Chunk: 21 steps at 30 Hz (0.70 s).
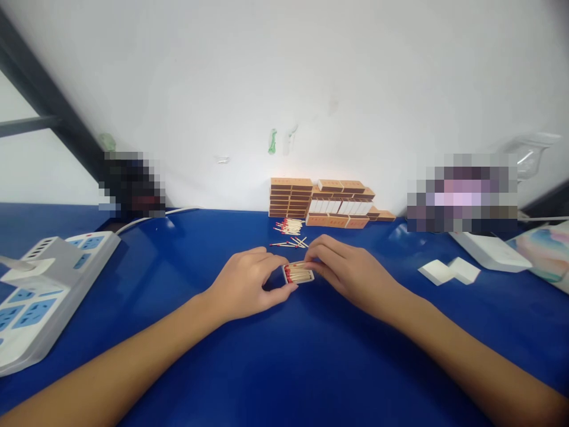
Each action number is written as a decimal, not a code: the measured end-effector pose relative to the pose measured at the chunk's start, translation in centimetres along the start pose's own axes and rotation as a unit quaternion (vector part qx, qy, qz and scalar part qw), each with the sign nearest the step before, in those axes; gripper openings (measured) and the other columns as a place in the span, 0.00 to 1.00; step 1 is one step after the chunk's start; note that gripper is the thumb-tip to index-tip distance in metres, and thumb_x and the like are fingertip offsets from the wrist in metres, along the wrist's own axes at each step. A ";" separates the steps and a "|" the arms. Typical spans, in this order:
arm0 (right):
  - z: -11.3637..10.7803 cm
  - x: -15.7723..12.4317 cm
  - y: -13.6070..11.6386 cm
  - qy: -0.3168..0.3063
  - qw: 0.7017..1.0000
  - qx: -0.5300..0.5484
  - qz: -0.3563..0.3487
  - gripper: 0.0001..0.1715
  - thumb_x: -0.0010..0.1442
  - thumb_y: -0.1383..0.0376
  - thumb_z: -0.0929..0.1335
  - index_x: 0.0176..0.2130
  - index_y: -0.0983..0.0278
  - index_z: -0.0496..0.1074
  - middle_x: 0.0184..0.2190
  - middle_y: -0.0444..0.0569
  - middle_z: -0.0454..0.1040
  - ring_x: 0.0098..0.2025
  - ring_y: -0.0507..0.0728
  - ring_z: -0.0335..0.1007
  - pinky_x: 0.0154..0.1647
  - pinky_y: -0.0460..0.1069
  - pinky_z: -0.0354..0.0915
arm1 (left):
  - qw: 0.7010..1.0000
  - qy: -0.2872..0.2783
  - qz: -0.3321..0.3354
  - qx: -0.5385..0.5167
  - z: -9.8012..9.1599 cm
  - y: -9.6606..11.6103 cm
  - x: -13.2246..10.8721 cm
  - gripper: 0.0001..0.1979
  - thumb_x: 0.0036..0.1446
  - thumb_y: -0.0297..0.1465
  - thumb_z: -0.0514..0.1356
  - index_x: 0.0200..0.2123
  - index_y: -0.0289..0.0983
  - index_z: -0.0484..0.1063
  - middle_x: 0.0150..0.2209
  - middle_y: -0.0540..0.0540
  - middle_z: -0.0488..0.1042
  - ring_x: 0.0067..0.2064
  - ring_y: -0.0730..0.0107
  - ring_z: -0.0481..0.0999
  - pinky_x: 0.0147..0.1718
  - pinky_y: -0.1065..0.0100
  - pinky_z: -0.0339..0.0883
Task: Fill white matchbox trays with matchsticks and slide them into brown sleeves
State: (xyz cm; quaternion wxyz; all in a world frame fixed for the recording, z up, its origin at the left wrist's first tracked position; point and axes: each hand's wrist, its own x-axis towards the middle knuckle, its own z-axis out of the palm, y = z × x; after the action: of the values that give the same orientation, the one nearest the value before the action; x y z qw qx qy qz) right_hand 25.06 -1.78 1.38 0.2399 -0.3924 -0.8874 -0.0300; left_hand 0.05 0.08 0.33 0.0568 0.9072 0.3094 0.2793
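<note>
A small white matchbox tray (pixel 299 273) with red-tipped matches lying in it sits on the blue table between my hands. My left hand (pixel 249 282) pinches the tray's left end between thumb and fingers. At the tray's upper right, the fingers of my right hand (pixel 344 267) are bent together over the matches; whether they hold a match is too small to tell. Just beyond, a few loose matches (pixel 291 244) lie scattered, and behind these is a pile of matches (pixel 290 226).
Stacked matchboxes (pixel 290 198) stand against the wall, with more boxes (pixel 340 206) beside them. Two white pieces (pixel 448 271) and a white device (pixel 493 252) lie to the right. A large power strip (pixel 57 302) with a cable occupies the left of the blue table (pixel 284 367).
</note>
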 end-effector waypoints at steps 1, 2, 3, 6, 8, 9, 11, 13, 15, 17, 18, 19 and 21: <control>0.1 0.0 -0.2 0.001 1.000 -0.002 -0.004 0.12 0.76 0.62 0.61 0.44 0.63 0.71 0.41 0.51 0.76 0.37 0.54 0.73 0.34 0.49 0.68 | 1.000 0.001 0.000 -0.002 0.0 0.0 0.0 0.14 0.63 0.40 0.65 0.46 0.37 0.80 0.24 0.53 0.69 0.28 0.70 0.69 0.30 0.67 0.61; 0.1 0.0 -0.4 0.005 1.000 -0.004 -0.008 0.12 0.77 0.62 0.61 0.44 0.63 0.71 0.41 0.51 0.76 0.38 0.54 0.74 0.34 0.49 0.68 | 1.000 0.000 -0.001 -0.004 0.0 0.0 -0.1 0.14 0.63 0.40 0.65 0.46 0.37 0.79 0.24 0.53 0.69 0.29 0.70 0.69 0.30 0.67 0.61; 0.2 -0.1 -0.6 0.010 1.000 -0.008 -0.011 0.13 0.77 0.63 0.61 0.44 0.63 0.72 0.41 0.51 0.76 0.38 0.54 0.74 0.33 0.48 0.68 | 1.000 -0.002 -0.003 -0.007 0.0 0.0 -0.1 0.14 0.63 0.40 0.66 0.46 0.37 0.79 0.25 0.52 0.69 0.29 0.70 0.69 0.30 0.67 0.61; 0.6 -0.1 -0.8 0.016 0.999 -0.023 -0.022 0.13 0.76 0.64 0.61 0.44 0.64 0.73 0.41 0.51 0.77 0.38 0.54 0.74 0.32 0.48 0.68 | 1.000 -0.010 -0.005 -0.016 0.1 -0.1 -0.2 0.14 0.63 0.39 0.66 0.47 0.38 0.79 0.26 0.52 0.70 0.29 0.70 0.70 0.30 0.68 0.61; 0.7 -0.2 -0.8 0.020 0.999 -0.029 -0.025 0.13 0.76 0.64 0.62 0.44 0.64 0.74 0.42 0.51 0.77 0.37 0.54 0.74 0.31 0.48 0.68 | 1.000 -0.011 -0.003 -0.020 0.1 -0.1 -0.2 0.14 0.63 0.39 0.66 0.47 0.38 0.79 0.26 0.52 0.70 0.29 0.70 0.70 0.30 0.68 0.62; 0.7 -0.2 -0.8 0.023 0.999 -0.029 -0.024 0.13 0.76 0.64 0.62 0.44 0.65 0.74 0.42 0.51 0.77 0.37 0.54 0.74 0.31 0.48 0.68 | 1.000 -0.012 -0.002 -0.022 0.2 -0.1 -0.2 0.14 0.63 0.39 0.66 0.47 0.38 0.79 0.26 0.52 0.70 0.29 0.70 0.70 0.30 0.68 0.62; 0.7 -0.2 -0.7 0.027 0.999 -0.026 -0.020 0.13 0.75 0.64 0.62 0.43 0.65 0.74 0.42 0.51 0.76 0.37 0.53 0.74 0.32 0.48 0.69 | 1.000 -0.012 -0.002 -0.024 0.2 -0.1 -0.1 0.14 0.63 0.39 0.66 0.47 0.37 0.79 0.26 0.52 0.70 0.29 0.70 0.70 0.30 0.68 0.62; 0.6 -0.2 -0.7 0.029 0.999 -0.018 -0.020 0.12 0.75 0.64 0.62 0.43 0.64 0.74 0.42 0.51 0.76 0.37 0.54 0.74 0.32 0.48 0.69 | 1.000 -0.014 0.000 -0.024 0.1 -0.1 0.0 0.14 0.63 0.39 0.65 0.47 0.37 0.79 0.26 0.52 0.70 0.29 0.70 0.70 0.30 0.68 0.62; 0.5 -0.2 -0.6 0.032 0.999 -0.013 -0.017 0.12 0.75 0.64 0.63 0.43 0.64 0.74 0.42 0.51 0.76 0.38 0.54 0.74 0.34 0.49 0.69 | 1.000 -0.016 0.002 -0.020 0.0 -0.1 0.1 0.13 0.64 0.39 0.65 0.47 0.38 0.79 0.25 0.52 0.69 0.29 0.70 0.70 0.30 0.68 0.61; 0.4 -0.2 -0.4 0.045 0.999 -0.015 -0.008 0.11 0.75 0.63 0.63 0.44 0.64 0.73 0.42 0.51 0.76 0.39 0.55 0.74 0.35 0.49 0.70 | 1.000 -0.017 -0.002 -0.014 -0.1 -0.1 0.1 0.13 0.64 0.39 0.65 0.47 0.38 0.79 0.25 0.53 0.69 0.29 0.70 0.69 0.30 0.68 0.61; 0.4 -0.2 -0.1 0.052 0.998 -0.020 0.000 0.11 0.75 0.63 0.63 0.44 0.64 0.73 0.42 0.51 0.77 0.39 0.55 0.74 0.35 0.50 0.70 | 1.000 -0.017 -0.008 -0.010 -0.1 -0.1 0.2 0.13 0.64 0.40 0.65 0.47 0.38 0.79 0.25 0.53 0.69 0.29 0.70 0.69 0.30 0.68 0.60; 0.4 -0.2 0.1 0.058 0.998 -0.027 0.009 0.10 0.74 0.63 0.64 0.44 0.64 0.73 0.42 0.51 0.77 0.39 0.55 0.74 0.35 0.50 0.70 | 1.000 -0.022 -0.015 -0.005 -0.1 -0.2 0.2 0.13 0.64 0.40 0.65 0.46 0.39 0.79 0.25 0.53 0.69 0.28 0.70 0.69 0.30 0.68 0.60; 0.5 -0.2 0.8 0.061 0.997 -0.048 0.028 0.10 0.74 0.64 0.64 0.44 0.64 0.73 0.42 0.51 0.77 0.38 0.56 0.75 0.35 0.51 0.69 | 0.999 -0.047 -0.028 0.001 -0.1 -0.3 0.2 0.13 0.65 0.41 0.65 0.47 0.40 0.79 0.25 0.53 0.69 0.28 0.71 0.69 0.29 0.69 0.60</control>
State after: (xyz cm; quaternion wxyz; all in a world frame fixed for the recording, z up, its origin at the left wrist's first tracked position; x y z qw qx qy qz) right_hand 25.58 -1.22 0.75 0.2754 -0.4259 -0.8571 -0.0898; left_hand -0.03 0.38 0.40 0.0779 0.9104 0.3317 0.2347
